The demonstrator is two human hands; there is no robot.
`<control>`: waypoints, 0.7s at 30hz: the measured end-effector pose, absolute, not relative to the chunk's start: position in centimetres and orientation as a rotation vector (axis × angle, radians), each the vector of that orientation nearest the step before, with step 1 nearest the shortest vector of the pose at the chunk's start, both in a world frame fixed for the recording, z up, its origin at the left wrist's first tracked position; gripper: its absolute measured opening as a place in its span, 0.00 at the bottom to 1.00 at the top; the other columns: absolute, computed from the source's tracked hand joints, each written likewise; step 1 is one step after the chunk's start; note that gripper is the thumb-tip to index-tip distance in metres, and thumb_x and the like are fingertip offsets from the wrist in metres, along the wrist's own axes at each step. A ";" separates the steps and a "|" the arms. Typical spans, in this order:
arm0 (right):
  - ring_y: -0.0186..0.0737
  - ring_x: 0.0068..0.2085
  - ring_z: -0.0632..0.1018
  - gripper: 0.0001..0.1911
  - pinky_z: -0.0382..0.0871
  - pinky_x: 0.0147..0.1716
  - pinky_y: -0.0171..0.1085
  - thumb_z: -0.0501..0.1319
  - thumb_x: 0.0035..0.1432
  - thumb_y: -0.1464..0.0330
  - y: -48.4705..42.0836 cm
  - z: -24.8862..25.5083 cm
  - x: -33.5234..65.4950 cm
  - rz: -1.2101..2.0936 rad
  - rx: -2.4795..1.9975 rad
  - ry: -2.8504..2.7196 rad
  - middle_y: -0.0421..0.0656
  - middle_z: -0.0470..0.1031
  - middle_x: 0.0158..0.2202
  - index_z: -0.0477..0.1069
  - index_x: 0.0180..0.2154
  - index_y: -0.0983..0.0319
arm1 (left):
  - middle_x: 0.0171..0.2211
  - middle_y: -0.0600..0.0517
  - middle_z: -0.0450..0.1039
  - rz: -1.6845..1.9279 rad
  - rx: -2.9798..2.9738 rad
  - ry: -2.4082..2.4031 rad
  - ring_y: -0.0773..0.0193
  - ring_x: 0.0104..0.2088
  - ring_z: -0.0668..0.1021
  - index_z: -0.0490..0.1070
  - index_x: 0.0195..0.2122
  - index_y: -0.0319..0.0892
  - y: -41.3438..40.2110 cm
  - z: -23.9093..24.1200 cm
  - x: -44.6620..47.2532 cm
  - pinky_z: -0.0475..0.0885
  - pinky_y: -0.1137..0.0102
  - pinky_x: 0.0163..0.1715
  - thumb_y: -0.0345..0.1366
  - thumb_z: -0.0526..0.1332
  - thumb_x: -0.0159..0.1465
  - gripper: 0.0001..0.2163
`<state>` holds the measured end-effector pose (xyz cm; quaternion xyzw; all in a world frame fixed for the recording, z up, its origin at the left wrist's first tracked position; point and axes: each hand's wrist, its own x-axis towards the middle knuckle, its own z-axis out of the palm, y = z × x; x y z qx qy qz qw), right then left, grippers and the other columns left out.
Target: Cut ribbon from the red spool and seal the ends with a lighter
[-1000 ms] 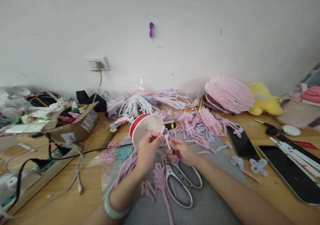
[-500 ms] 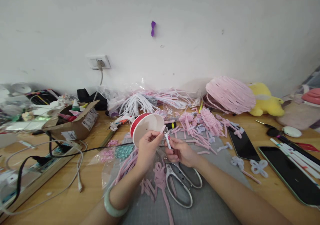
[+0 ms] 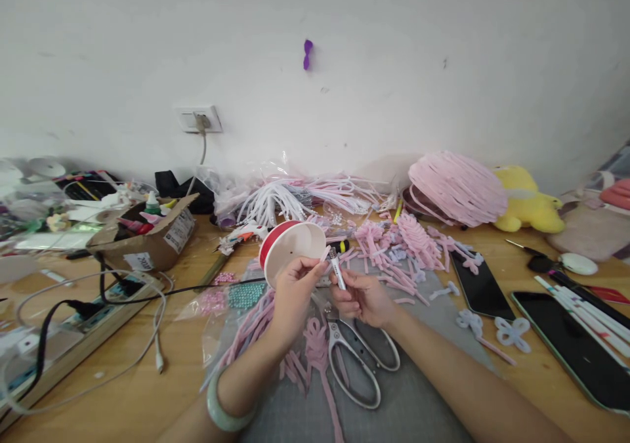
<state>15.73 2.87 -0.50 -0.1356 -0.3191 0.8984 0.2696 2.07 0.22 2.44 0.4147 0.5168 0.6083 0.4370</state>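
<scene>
My left hand (image 3: 294,291) is closed on a red-and-white spool (image 3: 290,249), gripping its white flange and pinching a thin strand at the rim. My right hand (image 3: 363,297) is closed round a small white tube with a metal tip (image 3: 337,270), held upright close to the spool. Both hands hover over a grey cutting mat (image 3: 413,397). Large white-handled scissors (image 3: 355,354) lie on the mat just under my hands. Pink pipe-cleaner pieces (image 3: 315,341) lie beside the scissors. A pale green bangle (image 3: 221,409) sits on my left wrist.
A wooden table (image 3: 123,390) carries a cardboard box of supplies (image 3: 147,239), a power strip with cables (image 3: 73,328), bags of beads (image 3: 231,297), heaps of pink and white pipe cleaners (image 3: 394,246), two phones (image 3: 480,284), white pens (image 3: 585,308) and a yellow plush toy (image 3: 529,203).
My hands with the spool and tube stay together; the tube has tilted and shifted slightly right. The view has drifted a little.
</scene>
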 end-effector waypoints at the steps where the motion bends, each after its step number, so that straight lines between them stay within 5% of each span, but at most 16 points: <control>1: 0.23 0.14 0.52 0.11 0.38 0.14 0.28 0.59 0.51 0.63 2.8 -0.5 15.7 2.405 -0.383 -0.881 0.33 0.56 0.17 0.62 0.32 0.64 | 0.22 0.55 0.72 1.503 1.028 1.269 0.69 0.25 0.72 0.71 0.24 0.39 0.3 2.4 2.0 0.66 0.74 0.31 0.37 0.64 0.49 0.07; 14: 0.23 0.14 0.55 0.19 0.40 0.14 0.28 0.62 0.46 0.55 2.6 -1.6 14.4 2.049 -0.636 -1.092 0.33 0.59 0.18 0.61 0.30 0.62 | 0.20 0.56 0.71 1.457 0.751 1.014 0.70 0.23 0.71 0.69 0.22 0.38 0.6 1.6 2.5 0.65 0.74 0.28 0.38 0.66 0.47 0.09; 21: 0.29 0.17 0.61 0.17 0.51 0.17 0.31 0.57 0.49 0.53 5.3 0.1 17.5 1.447 -1.216 -1.553 0.35 0.61 0.19 0.62 0.31 0.61 | 0.35 0.52 0.74 1.583 0.689 1.130 0.65 0.39 0.72 0.70 0.23 0.40 1.0 1.3 2.0 0.62 0.73 0.39 0.36 0.67 0.45 0.08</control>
